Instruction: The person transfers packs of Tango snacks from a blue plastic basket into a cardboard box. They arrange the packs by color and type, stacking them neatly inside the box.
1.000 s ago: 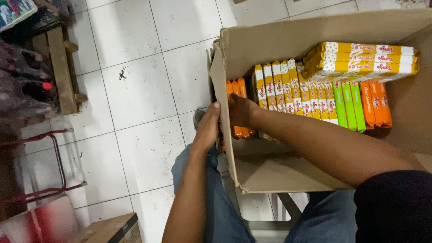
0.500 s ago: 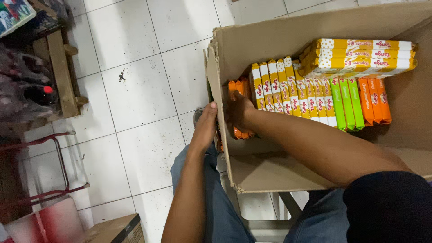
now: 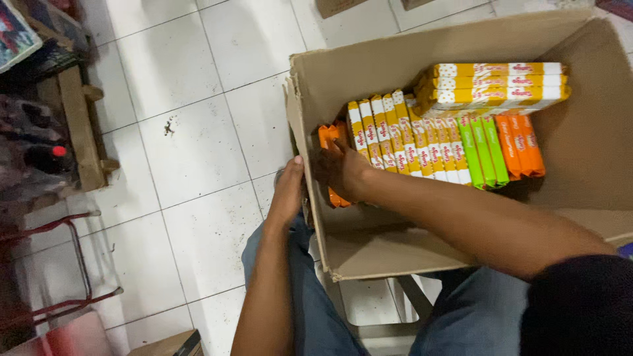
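Observation:
A large cardboard box (image 3: pixel 369 62) rests on my lap, open toward me. Inside stands a row of flat snack packs: orange ones (image 3: pixel 328 137) at the left, yellow-and-white ones (image 3: pixel 395 135) in the middle, then green (image 3: pixel 482 140) and more orange (image 3: pixel 521 142) at the right. A stack of yellow packs (image 3: pixel 498 84) lies flat on top. My right hand (image 3: pixel 339 170) is inside the box, fingers closed on the left orange packs. My left hand (image 3: pixel 289 191) presses against the outside of the box's left wall.
White tiled floor (image 3: pixel 191 125) spreads to the left. A wooden pallet (image 3: pixel 78 125) with wrapped bottles stands at the far left, a red metal frame (image 3: pixel 62 264) below it. Another cardboard box (image 3: pixel 168 344) peeks in at the bottom.
The view has shifted so the box sits lower and further left in frame. My right hand has curled more around the left orange packs; my left hand stays on the box wall.

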